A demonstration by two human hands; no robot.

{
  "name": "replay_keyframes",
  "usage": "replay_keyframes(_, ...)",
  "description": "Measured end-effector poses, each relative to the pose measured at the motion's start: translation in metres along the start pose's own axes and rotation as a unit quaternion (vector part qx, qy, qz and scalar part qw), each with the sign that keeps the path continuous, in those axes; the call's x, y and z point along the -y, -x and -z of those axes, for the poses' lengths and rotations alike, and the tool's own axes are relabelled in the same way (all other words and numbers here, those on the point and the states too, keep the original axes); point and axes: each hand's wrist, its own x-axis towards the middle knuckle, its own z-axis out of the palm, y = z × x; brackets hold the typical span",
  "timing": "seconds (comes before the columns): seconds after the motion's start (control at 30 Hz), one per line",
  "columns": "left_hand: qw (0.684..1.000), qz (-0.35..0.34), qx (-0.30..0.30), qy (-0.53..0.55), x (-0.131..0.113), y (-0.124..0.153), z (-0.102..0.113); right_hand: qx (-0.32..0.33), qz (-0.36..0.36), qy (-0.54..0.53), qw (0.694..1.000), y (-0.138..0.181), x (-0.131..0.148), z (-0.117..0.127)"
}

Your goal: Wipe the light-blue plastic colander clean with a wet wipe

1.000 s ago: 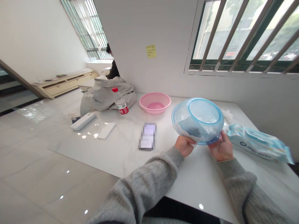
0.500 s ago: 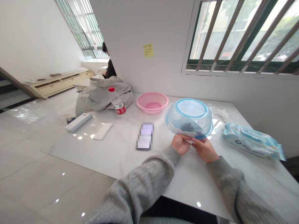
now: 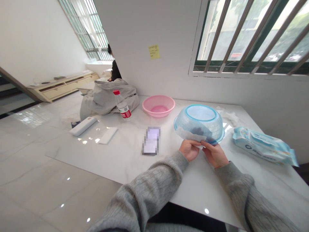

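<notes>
A see-through blue plastic basin (image 3: pixel 201 124) is upside down and slightly tilted in front of me, its ringed base facing up. A white wipe (image 3: pixel 189 133) lies against its near rim. My left hand (image 3: pixel 190 150) is closed, pinching the wipe at that rim with thumb and fingers. Close beside it, my right hand (image 3: pixel 215 154) is closed on the near rim, its thumb on top near the wipe's end. The fingers under the rim are partly hidden. Dark shapes show through the basin's wall.
A pink basin (image 3: pixel 158 106) stands near the wall. Left of it are a bottle (image 3: pixel 124 109) with a red cap and a grey bag (image 3: pixel 106 96). A phone (image 3: pixel 151 140) lies left of my hands, a wipes pack (image 3: pixel 264 146) at right. A person (image 3: pixel 116 69) sits far back.
The blue basin has shifted slightly to the right and down in view, and its base tilts a little differently. Both hands keep their grip at the near rim.
</notes>
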Motion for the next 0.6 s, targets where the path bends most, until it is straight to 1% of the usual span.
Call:
replay_keyframes(0.1, 1.0, -0.006, 0.004, -0.001, 0.001, 0.0, 0.0, -0.003, 0.029, -0.003, 1.0, -0.003, 0.001, -0.001)
replay_keyframes(0.23, 0.999, -0.037, 0.021, -0.029, 0.002, 0.0, 0.002, -0.012, 0.079, -0.003, 0.997, -0.007, 0.007, 0.004)
replay_keyframes(0.37, 0.997, -0.037, 0.036, -0.059, 0.001, -0.001, 0.004, -0.018, 0.087, -0.003, 0.996, -0.009, 0.013, 0.012)
replay_keyframes(0.47, 0.997, -0.036, 0.023, -0.069, 0.002, -0.003, 0.008, -0.024, 0.093, -0.002, 0.995, -0.009, 0.014, 0.014)
replay_keyframes(0.6, 0.995, -0.055, -0.019, -0.079, 0.004, -0.005, 0.01, -0.036, 0.1, 0.001, 0.994, -0.009, 0.015, 0.013)
